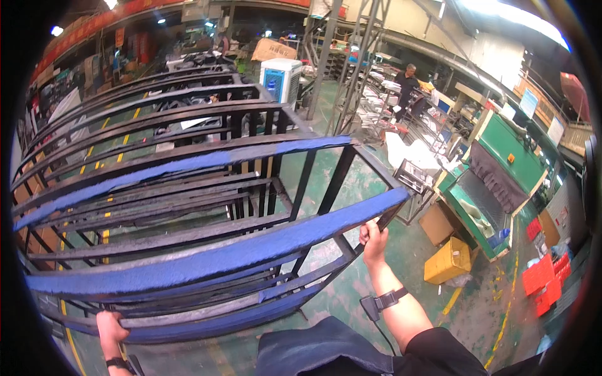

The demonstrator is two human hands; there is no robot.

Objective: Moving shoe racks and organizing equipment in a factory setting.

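A long black metal rack (188, 235) with several tiers of rails spreads across the left and middle. Its nearest top rail (219, 255) is wrapped in blue padding, as is a second rail (182, 164) farther back. Just under the near rail's right end, my right hand (374, 243) is closed around the frame by the corner. Low at the left, my left hand (111, 327) grips the rack below the same blue rail; its fingertips are partly hidden. The rack's shelves show bare bars. Each of my wrists wears a dark strap.
To the right stand a green machine (486, 182) with a dark curtain, a yellow crate (448, 261) and red bins (544, 282). Behind the rack is a white and blue air cooler (280, 81). A co-worker (407, 84) stands among stacked shelves. Steel columns (323, 69) rise beyond.
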